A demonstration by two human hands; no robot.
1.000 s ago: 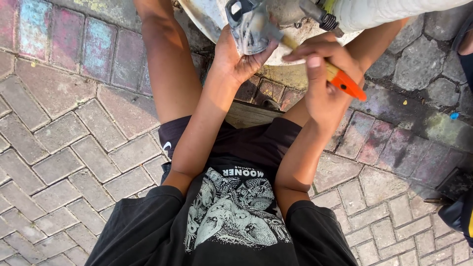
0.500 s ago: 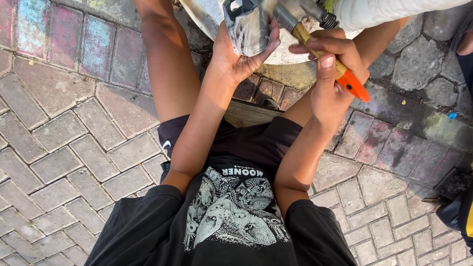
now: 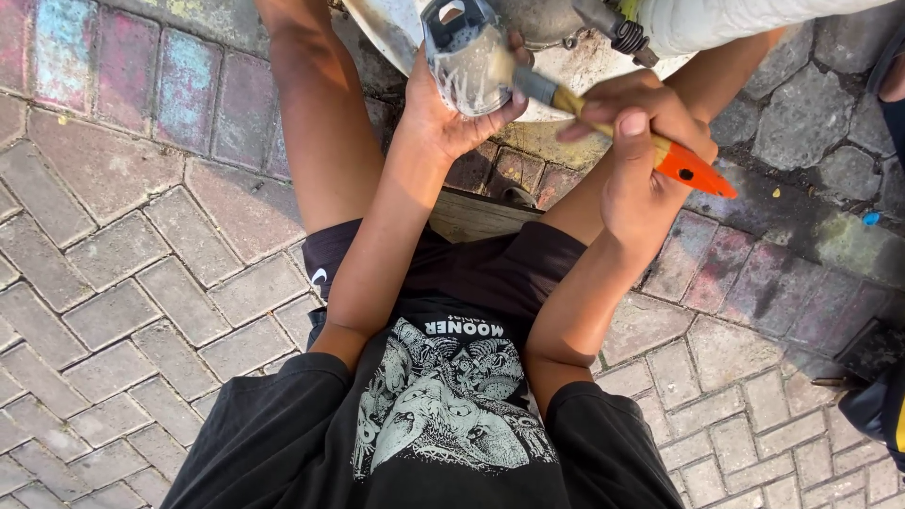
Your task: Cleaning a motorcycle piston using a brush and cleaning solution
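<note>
At the left lies the paving [image 3: 123, 283], made of grey and reddish bricks, some of them with faded colour at the top. The person sits low on a wooden seat [image 3: 476, 215], with the knees apart, in a black shirt [image 3: 424, 443] with a pale drawing and black shorts [image 3: 490, 269]. The left hand [image 3: 448, 108] is raised in front, palm up, and its fingers curl around a metal part [image 3: 467, 52], a grey round piece that looks hollow, with pale foam or dirt on its side. This part is at the top middle of the view, just in front of a pale round basin [image 3: 566, 66]. To the right, the right hand [image 3: 636, 132] is closed around a brush [image 3: 613, 127] with a wooden handle and an orange end; the thumb lies on top of the handle. The bristles of the brush touch the side of the metal part. Above the right hand a white hose [image 3: 735, 19] with a metal spring crosses the top edge. At the far right, the stones [image 3: 820, 141] are darker and rounder.
</note>
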